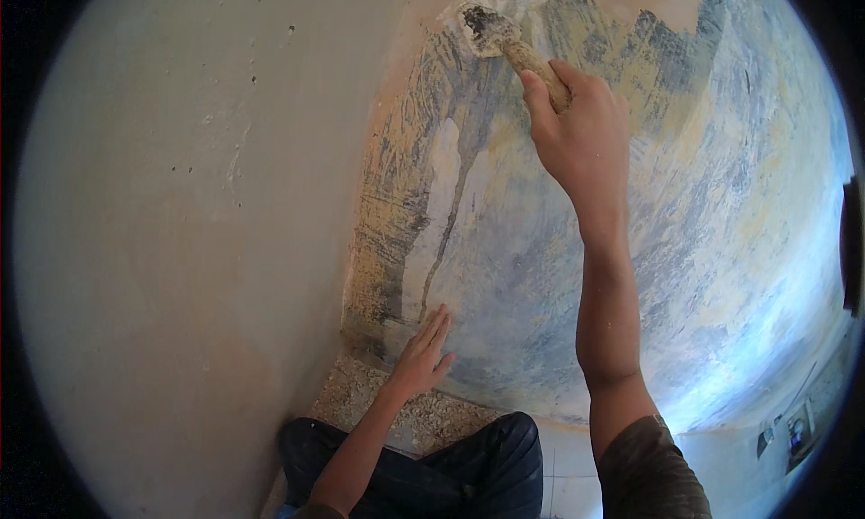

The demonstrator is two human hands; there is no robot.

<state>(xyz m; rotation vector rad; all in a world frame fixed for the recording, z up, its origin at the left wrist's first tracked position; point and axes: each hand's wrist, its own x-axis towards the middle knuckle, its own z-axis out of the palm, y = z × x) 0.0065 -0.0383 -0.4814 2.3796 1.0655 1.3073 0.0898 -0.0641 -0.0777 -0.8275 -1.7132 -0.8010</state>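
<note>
Up on the patchy wall (541,249), my right hand (586,132) is closed round the wooden handle (536,73) of a hand tool. Its head (485,30) is dark in the middle with whitish material around it, and meets the wall; whether it is a brush or a scraper I cannot tell. A thin dark streak (450,214) runs down the wall below it. My left hand (419,357) is low, open and with fingers stretched out, by the lower end of that streak. It holds nothing and seems to rest against the wall.
A smooth beige-grey wall (180,249) meets the patchy one at a corner on the left. Crumbly rubble (360,388) lies along the foot of the wall, beside my bent knees (505,438). Pale floor tiles (569,494) show at the lower right, with bright light beyond.
</note>
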